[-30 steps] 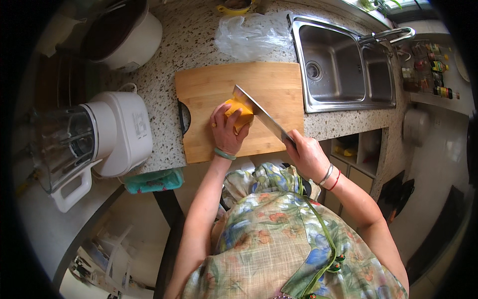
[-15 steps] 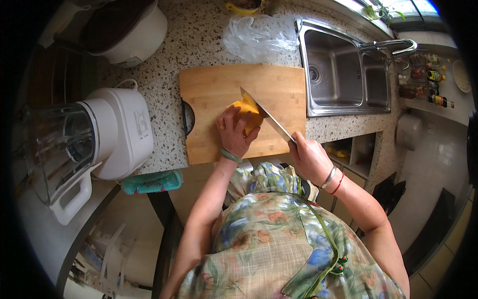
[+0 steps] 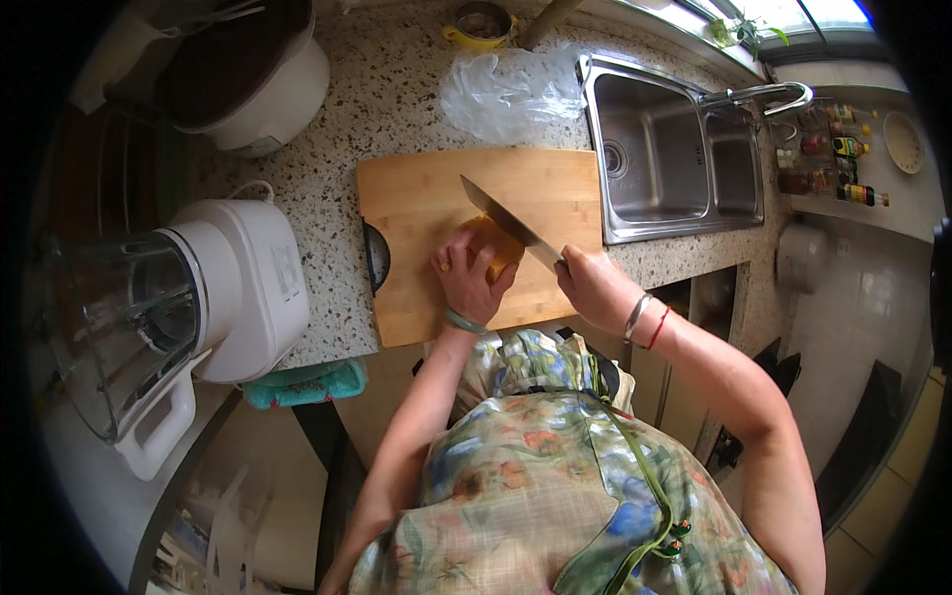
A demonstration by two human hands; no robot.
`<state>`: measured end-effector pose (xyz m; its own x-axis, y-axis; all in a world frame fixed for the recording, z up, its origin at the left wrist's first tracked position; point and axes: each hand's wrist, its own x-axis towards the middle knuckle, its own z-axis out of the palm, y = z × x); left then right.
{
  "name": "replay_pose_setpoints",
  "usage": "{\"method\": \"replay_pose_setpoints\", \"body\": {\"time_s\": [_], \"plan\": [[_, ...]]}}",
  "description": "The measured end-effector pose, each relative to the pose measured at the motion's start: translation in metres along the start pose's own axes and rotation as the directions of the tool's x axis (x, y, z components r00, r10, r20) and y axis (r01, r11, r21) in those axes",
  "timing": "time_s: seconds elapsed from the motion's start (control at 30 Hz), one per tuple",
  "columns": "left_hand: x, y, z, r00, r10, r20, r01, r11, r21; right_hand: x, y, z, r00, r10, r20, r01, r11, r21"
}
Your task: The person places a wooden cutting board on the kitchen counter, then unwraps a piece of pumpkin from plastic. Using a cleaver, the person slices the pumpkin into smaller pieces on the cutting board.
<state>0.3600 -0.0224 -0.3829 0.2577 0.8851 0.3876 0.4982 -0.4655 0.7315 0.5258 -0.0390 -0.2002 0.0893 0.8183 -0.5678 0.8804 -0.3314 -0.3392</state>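
Under my left hand [image 3: 470,276] an orange-yellow chunk that looks like pumpkin [image 3: 504,244] is held down on the wooden cutting board [image 3: 416,198]. My fingers curl over its left and near sides and hide much of it. The handle of a kitchen knife [image 3: 504,217] is gripped in my right hand [image 3: 597,289]. Its long blade slants away to the left, along the chunk's far right side, with the tip over bare board. How deep the blade sits in the chunk, I cannot tell.
A crumpled clear plastic bag [image 3: 506,94] lies beyond the board, near a yellow pot [image 3: 478,26]. To the right is a steel double sink [image 3: 650,149]. On the left stand a white blender [image 3: 253,288] and a white rice cooker [image 3: 268,104]. A teal packet [image 3: 307,385] hangs at the counter edge.
The knife and my right hand have shifted left and away from me across the board. Less bright yellow flesh shows. My left hand stays on the chunk, and the whole view has tilted slightly.
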Motion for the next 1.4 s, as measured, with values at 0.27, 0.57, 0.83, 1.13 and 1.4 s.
{"method": "replay_pose_setpoints", "body": {"time_s": [0.27,0.57,0.83,1.13,1.4], "plan": [[0.009,0.004,-0.002,1.000,-0.009,0.008,0.009,1.000,0.007,0.032,0.006,-0.008,0.997,-0.026,0.072,0.025,0.999,0.026],[0.011,0.011,0.003,0.995,0.085,0.050,-0.087,0.995,0.042,0.017,0.042,0.033,0.997,0.011,-0.074,0.005,0.977,0.215],[0.015,0.011,0.006,0.993,0.113,0.038,-0.115,0.992,0.058,0.029,0.050,0.035,0.993,-0.043,-0.114,0.064,0.980,0.191],[0.017,0.027,-0.020,0.995,0.102,0.005,-0.102,0.993,0.060,0.002,0.035,0.028,0.962,-0.160,-0.220,0.204,0.960,0.193],[0.014,0.042,-0.020,0.993,-0.054,0.104,0.032,0.980,0.196,0.000,0.039,0.035,0.976,-0.111,-0.189,0.115,0.993,0.013]]}}
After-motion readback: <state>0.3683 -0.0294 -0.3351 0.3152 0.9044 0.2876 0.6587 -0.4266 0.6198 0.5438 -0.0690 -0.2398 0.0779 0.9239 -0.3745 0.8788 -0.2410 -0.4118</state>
